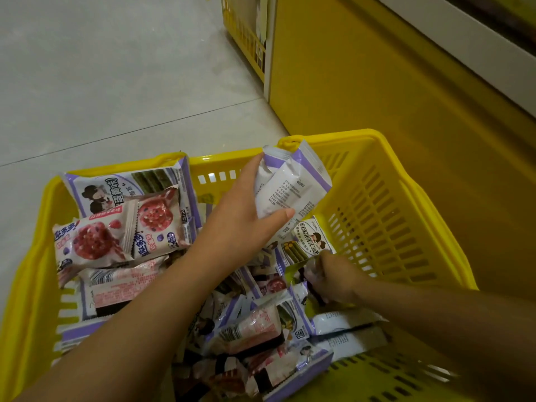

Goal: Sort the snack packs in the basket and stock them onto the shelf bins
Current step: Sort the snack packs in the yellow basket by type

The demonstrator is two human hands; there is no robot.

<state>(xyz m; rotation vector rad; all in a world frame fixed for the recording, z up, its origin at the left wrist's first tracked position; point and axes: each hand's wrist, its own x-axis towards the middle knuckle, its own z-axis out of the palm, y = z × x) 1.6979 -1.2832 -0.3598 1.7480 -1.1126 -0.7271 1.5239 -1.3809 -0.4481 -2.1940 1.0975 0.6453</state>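
A yellow plastic basket on the floor holds several snack packs. My left hand grips a small stack of purple-and-white packs above the basket's far side, their printed backs facing me. My right hand reaches down into the pile at the right and pinches a pack there; which kind it is I cannot tell. Pink berry packs lie stacked at the basket's left on top of a purple-and-white pack. More mixed packs fill the near middle.
The yellow base of a shelf unit rises right behind the basket, with a white ledge at the top right. Another yellow slatted bin stands at the top centre. Grey tiled floor spreads to the left.
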